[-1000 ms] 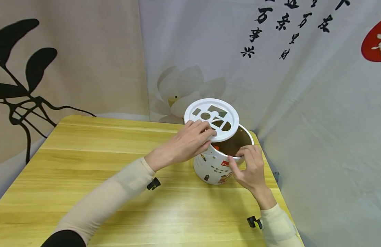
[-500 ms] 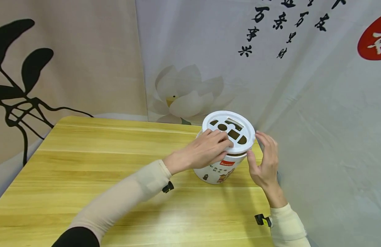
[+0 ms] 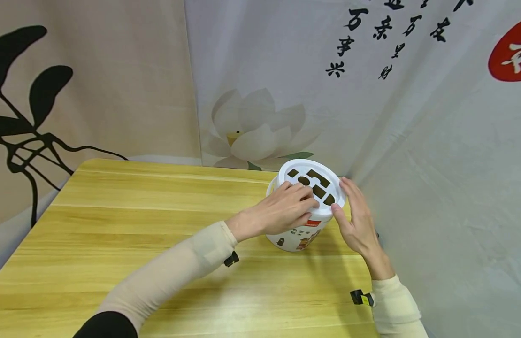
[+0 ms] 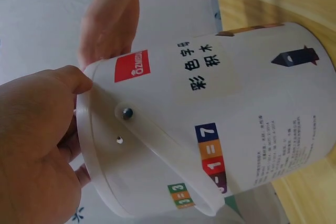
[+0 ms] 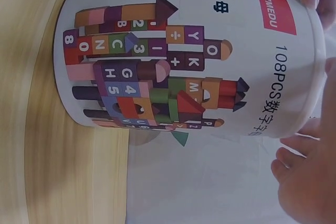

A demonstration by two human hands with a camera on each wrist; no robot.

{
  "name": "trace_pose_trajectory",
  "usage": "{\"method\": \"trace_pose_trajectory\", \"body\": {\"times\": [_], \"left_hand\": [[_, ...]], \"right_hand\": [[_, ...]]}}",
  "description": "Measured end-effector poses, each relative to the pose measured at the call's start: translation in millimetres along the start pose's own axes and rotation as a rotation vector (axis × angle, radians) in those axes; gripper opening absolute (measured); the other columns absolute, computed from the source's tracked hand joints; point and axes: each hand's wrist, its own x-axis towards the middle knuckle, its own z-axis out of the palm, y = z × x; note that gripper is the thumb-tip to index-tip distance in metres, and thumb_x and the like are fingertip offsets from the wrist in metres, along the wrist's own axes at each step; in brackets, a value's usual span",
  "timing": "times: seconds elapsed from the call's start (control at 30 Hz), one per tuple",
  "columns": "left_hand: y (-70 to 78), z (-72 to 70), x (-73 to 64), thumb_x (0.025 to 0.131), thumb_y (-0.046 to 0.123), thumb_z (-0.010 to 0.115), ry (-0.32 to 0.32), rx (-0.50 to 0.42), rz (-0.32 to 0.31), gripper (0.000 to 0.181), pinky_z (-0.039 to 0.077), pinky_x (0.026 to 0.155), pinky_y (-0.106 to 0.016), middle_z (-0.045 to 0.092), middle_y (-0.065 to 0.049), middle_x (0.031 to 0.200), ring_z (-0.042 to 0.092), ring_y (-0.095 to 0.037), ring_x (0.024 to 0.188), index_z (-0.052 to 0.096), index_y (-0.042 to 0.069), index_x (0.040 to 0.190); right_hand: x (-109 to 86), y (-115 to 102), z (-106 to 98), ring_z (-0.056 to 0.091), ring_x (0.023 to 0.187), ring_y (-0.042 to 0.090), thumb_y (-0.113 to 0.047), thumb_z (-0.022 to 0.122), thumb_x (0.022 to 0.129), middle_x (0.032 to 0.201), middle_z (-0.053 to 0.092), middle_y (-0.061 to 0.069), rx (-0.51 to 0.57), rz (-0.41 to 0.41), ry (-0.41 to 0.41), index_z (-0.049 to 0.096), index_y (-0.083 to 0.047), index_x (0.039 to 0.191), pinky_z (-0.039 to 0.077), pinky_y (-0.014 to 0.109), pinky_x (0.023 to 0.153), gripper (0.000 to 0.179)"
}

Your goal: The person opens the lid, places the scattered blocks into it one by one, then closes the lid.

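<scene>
A white lid (image 3: 333, 183) with several shaped holes sits on top of the white block bucket (image 3: 287, 241), close against its rim. My left hand (image 3: 282, 209) holds the lid at its near left edge, fingers bent over the top and thumb near the rim. On the opposite side, my right hand (image 3: 358, 225) touches the lid's edge with fairly straight fingers and thumb spread apart. The bucket stands upright on the table, and its white handle (image 4: 176, 156) hangs along the side. Printed blocks and "108PCS" show on the bucket wall in the right wrist view.
The yellow wooden table (image 3: 159, 202) reaches left and toward me. Behind it hangs a fabric backdrop (image 3: 260, 61) with lettering and a printed flower. Another pale cloth (image 3: 455, 188) stands close along the table's right edge, near the bucket.
The lid has gone from tilted above the open bucket to lying over its mouth, carried rightward and down by my left hand. My right hand has shifted from the bucket's rim to the lid's edge.
</scene>
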Motion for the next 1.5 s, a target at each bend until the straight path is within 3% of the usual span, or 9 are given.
{"method": "trace_pose_trajectory", "body": {"times": [0.17,0.3,0.43,0.57,0.67,1.07,1.3,1.5], "left_hand": [[-5.4,1.2,0.7,0.115,0.029,0.064,-0.012,-0.076,-0.030,0.024,0.053,0.102,-0.039,0.071,-0.001,0.130,0.065,-0.022,0.120,0.076,0.018,0.133],[-19.8,0.1,3.5,0.116,0.040,0.060,0.001,-0.143,-0.129,0.045,0.051,0.124,-0.045,0.067,-0.010,0.150,0.062,-0.028,0.142,0.070,0.012,0.149],[-39.5,0.8,0.4,0.115,0.054,0.057,-0.045,-0.171,-0.298,0.075,0.029,0.143,-0.050,0.045,-0.015,0.179,0.039,-0.033,0.170,0.045,0.008,0.172],[-54.0,5.5,-6.1,0.111,0.066,0.054,-0.125,-0.215,-0.393,0.093,0.018,0.146,-0.052,0.025,-0.011,0.189,0.024,-0.033,0.177,0.026,0.009,0.180],[-59.4,10.2,-9.8,0.110,0.070,0.053,-0.145,-0.264,-0.406,0.098,0.017,0.146,-0.054,0.018,-0.009,0.191,0.020,-0.033,0.179,0.019,0.011,0.182],[-59.9,25.9,-16.3,0.108,0.071,0.056,-0.098,-0.388,-0.444,0.101,0.007,0.146,-0.057,0.010,-0.002,0.192,0.010,-0.027,0.180,0.015,0.017,0.183],[-60.6,26.6,-18.8,0.106,0.070,0.059,-0.092,-0.448,-0.440,0.105,0.001,0.146,-0.055,0.006,0.000,0.193,0.008,-0.025,0.181,0.012,0.018,0.183],[-62.1,27.5,-19.1,0.104,0.070,0.061,-0.076,-0.485,-0.439,0.106,0.003,0.146,-0.058,0.006,0.000,0.193,0.011,-0.025,0.180,0.011,0.021,0.184]], "right_hand": [[1.3,0.5,0.8,0.037,0.168,0.048,-0.024,0.060,0.110,0.184,0.038,0.013,-0.003,0.043,-0.070,0.044,-0.003,0.172,0.032,0.076,0.132,0.067],[2.8,0.5,1.0,0.034,0.170,0.048,-0.027,0.061,0.111,0.186,0.034,0.013,-0.007,0.056,-0.100,0.040,-0.004,0.174,0.030,0.077,0.133,0.071],[4.6,0.4,1.5,0.031,0.171,0.049,-0.029,0.061,0.110,0.187,0.031,0.014,-0.007,0.061,-0.117,0.037,-0.004,0.175,0.028,0.078,0.134,0.074],[5.8,1.6,3.3,0.031,0.171,0.049,-0.028,0.061,0.108,0.187,0.030,0.016,0.003,0.065,-0.120,0.035,-0.004,0.176,0.027,0.079,0.134,0.076],[6.3,2.5,5.2,0.031,0.171,0.050,-0.028,0.061,0.107,0.186,0.030,0.018,0.010,0.064,-0.117,0.035,-0.004,0.176,0.028,0.080,0.133,0.078],[7.6,3.8,9.2,0.034,0.168,0.052,-0.029,0.060,0.105,0.186,0.030,0.020,0.002,0.054,-0.104,0.035,-0.003,0.176,0.032,0.082,0.130,0.079],[8.1,2.8,10.1,0.033,0.169,0.052,-0.030,0.060,0.106,0.187,0.027,0.020,-0.011,0.050,-0.120,0.031,-0.002,0.177,0.032,0.079,0.131,0.082],[7.6,4.1,11.7,0.033,0.170,0.050,-0.029,0.060,0.106,0.187,0.028,0.019,-0.035,0.036,-0.102,0.031,-0.002,0.177,0.031,0.078,0.132,0.082]]}}
